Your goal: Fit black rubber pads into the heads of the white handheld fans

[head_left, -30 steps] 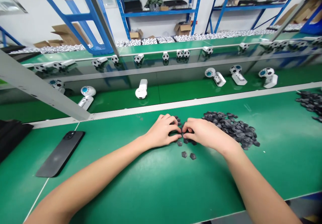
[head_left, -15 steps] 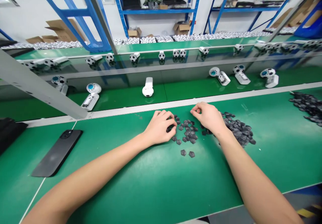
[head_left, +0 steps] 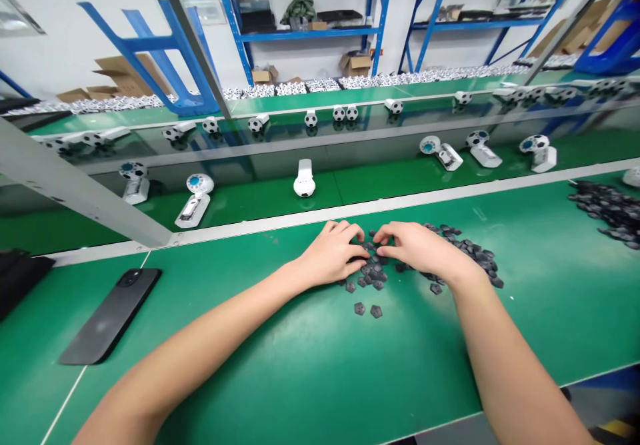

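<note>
Small black pentagon-shaped pieces (head_left: 373, 273) lie in a loose cluster on the green tabletop. My left hand (head_left: 336, 253) rests at the cluster's left side, fingers curved and apart over the pieces. Close by on the right, my right hand (head_left: 414, 250) reaches in, thumb and forefinger parted above the same cluster; no piece shows between them. Beneath and beyond the right hand spreads a larger pile of black pieces (head_left: 483, 258), partly hidden by it. Two pentagon pieces (head_left: 376, 312) sit apart, nearer to me.
A black phone (head_left: 113, 315) lies at the left, near a slanted metal post (head_left: 85, 188). Behind the table's pale edge, a green conveyor (head_left: 250, 208) carries white devices with football-patterned heads (head_left: 304, 180). Another heap of black pieces (head_left: 607, 208) lies far right.
My right hand has come left and nearer to me, close to the left hand. My left hand has shifted slightly right over the cluster. The camera view has tilted slightly.
</note>
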The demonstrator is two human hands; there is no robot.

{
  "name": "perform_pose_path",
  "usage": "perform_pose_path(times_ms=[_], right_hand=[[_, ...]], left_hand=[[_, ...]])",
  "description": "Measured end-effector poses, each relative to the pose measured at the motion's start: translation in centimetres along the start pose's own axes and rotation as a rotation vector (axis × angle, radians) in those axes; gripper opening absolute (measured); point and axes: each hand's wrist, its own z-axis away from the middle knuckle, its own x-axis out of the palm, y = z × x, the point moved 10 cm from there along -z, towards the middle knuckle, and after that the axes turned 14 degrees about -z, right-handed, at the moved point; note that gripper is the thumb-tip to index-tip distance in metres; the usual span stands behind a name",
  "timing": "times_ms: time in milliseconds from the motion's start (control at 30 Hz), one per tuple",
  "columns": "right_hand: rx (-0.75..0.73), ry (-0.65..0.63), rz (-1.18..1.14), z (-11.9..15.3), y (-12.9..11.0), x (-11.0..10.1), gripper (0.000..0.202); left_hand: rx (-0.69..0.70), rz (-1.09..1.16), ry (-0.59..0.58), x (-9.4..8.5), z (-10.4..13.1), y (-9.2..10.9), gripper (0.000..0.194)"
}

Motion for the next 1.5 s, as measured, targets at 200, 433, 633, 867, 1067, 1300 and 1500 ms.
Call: perform_pose_path(times_ms=[200, 433, 633, 867, 1067, 1300, 1500], right_hand=[[-0.063, -0.024, 0.064, -0.1, -0.5, 0.9, 0.021], [-0.049, -0.073, 0.011, -0.5, 0.0, 1.6, 0.017], [-0.017, -0.064, -0.038, -0.4, 0.0, 1.5, 0.008], [-0.012, -0.089, -0.074, 0.0, -1.0, 1.6, 0.003], [-0.024, -0.137, -0.180, 0.0, -0.9, 2.2, 0.004], [-0.177, 0.183, -0.090, -2.0, -1.6, 1.0, 0.004], [-0.214, 0.097, -0.011, -1.7, -2.8, 2.1, 0.009]], left_hand=[[0.036, 0.042, 0.001, 0.2, -1.0, -0.3, 0.018], [-0.054, 0.061, 0.091, -0.7, -1.2, -1.8, 0.019], [-0.348, 0.117, 0.161, -1.7, 1.4, -7.5, 0.017], [-0.524, 0.266, 0.198, -1.6, 5.6, -10.8, 0.020], [-0.503, 0.161, 0.058, -0.5, 5.9, -11.3, 0.015], [-0.446, 0.033, 0.006, -1.2, 6.0, -10.7, 0.005], [-0.171, 0.109, 0.088, -3.1, 3.4, -2.2, 0.017]])
